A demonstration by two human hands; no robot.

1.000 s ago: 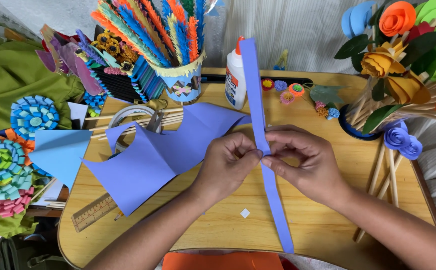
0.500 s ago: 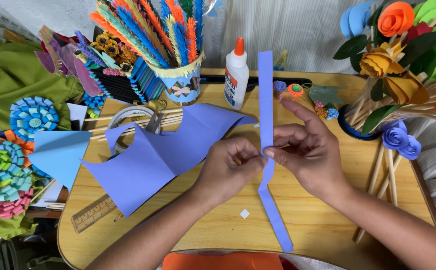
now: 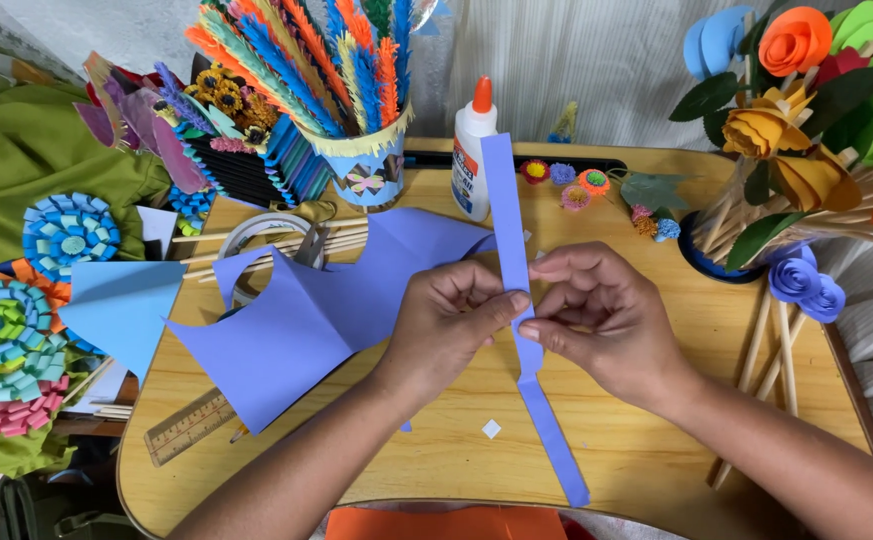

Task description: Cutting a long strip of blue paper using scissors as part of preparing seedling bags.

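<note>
Wooden and rounded at its corners, the tabletop [image 3: 436,470] is ringed with craft clutter — a glue bottle [image 3: 473,150] and a decorated cup of fringed paper strips [image 3: 368,160] near the far edge, a wooden ruler [image 3: 188,428] toward the near left corner. Both hands are closed on a long purple paper strip [image 3: 504,200] at mid-table: the left hand [image 3: 451,325] pinches it between thumb and fingers, the right hand [image 3: 601,325] pinches it just beside, fingertips nearly touching. One bend shows in the strip right at the pinch; judging from that, the folding is only begun, with most of its length unfolded. Its long axis runs from far edge to near edge — upper end rising toward the glue bottle, lower end lying flat, slanting toward the near right. A larger cut purple sheet [image 3: 306,330] lies left of the hands
</note>
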